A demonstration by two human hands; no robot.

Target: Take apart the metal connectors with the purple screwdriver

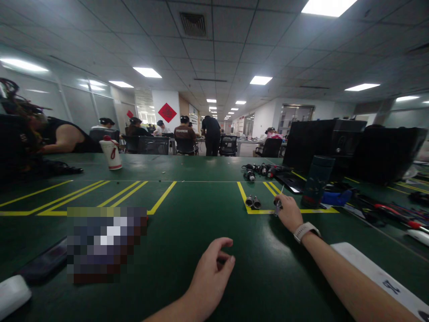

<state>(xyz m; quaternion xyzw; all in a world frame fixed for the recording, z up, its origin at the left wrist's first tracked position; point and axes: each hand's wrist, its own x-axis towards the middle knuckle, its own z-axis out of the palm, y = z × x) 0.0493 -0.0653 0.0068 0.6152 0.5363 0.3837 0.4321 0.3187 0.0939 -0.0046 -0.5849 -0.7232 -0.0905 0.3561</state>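
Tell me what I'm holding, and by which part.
Your right hand pinches a small metallic object, exact part unclear; your left hand holds nothing.

A pale grey band [303, 231], broad and dotted with small dark marks, rings the wrist behind the right hand [289, 212]; bare skin runs up that forearm [338, 272], and likewise from the left hand [212, 271] upward.

Ceiling lights [329, 6] are glaring between ten and two o'clock; at eight o'clock, a coarse mosaic [110, 243] is hiding the detail.
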